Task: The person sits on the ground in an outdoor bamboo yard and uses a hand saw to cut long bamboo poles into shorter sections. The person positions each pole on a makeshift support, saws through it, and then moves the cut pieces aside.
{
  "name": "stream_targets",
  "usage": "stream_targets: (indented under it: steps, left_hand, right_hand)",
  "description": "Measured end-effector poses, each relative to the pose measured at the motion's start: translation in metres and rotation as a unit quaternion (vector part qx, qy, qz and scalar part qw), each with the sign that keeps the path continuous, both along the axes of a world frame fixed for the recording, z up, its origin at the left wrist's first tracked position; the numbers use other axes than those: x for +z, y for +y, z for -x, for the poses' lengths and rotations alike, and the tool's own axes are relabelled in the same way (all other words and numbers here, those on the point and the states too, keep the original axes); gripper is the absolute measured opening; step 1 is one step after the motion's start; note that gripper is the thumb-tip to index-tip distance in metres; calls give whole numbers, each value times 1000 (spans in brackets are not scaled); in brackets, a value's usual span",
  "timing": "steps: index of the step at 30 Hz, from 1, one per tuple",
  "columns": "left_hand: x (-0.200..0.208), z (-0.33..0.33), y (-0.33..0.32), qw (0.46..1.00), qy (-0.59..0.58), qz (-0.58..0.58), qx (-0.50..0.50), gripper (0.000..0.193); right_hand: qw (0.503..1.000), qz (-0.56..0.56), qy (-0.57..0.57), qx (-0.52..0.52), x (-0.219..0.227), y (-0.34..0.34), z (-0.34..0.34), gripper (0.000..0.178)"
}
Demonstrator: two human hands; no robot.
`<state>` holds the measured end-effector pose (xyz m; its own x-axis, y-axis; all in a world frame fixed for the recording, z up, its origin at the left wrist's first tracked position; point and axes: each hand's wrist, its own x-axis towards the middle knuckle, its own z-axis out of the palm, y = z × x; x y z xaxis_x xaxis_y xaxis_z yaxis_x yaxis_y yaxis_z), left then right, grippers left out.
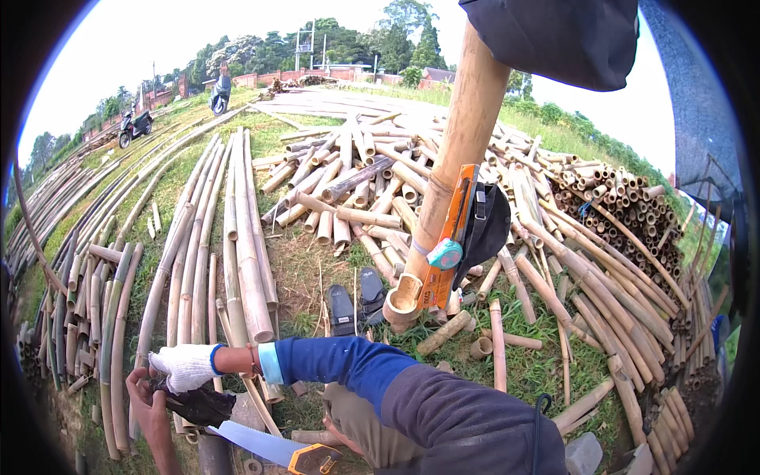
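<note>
My left hand (152, 405), bare, is at the lower left with its fingers curled round the edge of a crumpled black cloth-like thing (207, 406). Just above it, my right hand (186, 367) wears a white knitted glove and is closed on the same black thing. Its arm crosses from the lower right in a blue and dark sleeve with a light blue cuff. What exactly the black thing is, I cannot make out. Below the right forearm lies a hand saw (273, 448) with a pale blade and a yellow and black handle.
A thick upright bamboo pole (463, 119) carries an orange sleeve (447, 277), a teal tape measure (445, 253) and a black cap-like item (484, 229). Cut bamboo (372, 182) is heaped behind; long poles (245, 229) lie left. Dark sandals (342, 309) rest on the grass.
</note>
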<state>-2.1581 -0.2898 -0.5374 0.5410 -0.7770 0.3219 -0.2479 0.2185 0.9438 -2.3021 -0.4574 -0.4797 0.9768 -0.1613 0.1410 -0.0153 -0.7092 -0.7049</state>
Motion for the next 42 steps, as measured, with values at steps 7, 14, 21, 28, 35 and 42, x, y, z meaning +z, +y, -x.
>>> stream_targets:
  steps: [7, 14, 21, 28, 35, 42]
  left_hand:
    - [77, 46, 44, 993, -48, -82, -65, 66]
    - [37, -20, 75, 990, -4, -110, -83, 66]
    - [-26, -92, 56, 997, -31, 17, -66, 124]
    - [35, -136, 43, 998, 52, 38, -5, 48]
    - [257, -186, 123, 993, 120, -10, 9, 29]
    - [490, -166, 255, 989, 108, -100, 6, 54]
  right_hand:
    - [985, -113, 84, 103, 21, 15, 11, 36]
    - [962, -198, 21, 187, -33, 7, -57, 31]
    - [960, -162, 142, 179, 9, 25, -139, 32]
    - [958, -228, 84, 149, 109, 32, -205, 15]
    - [976, -103, 46, 188, 346, 75, -276, 8]
    - [973, -104, 98, 182, 564, 144, -287, 21]
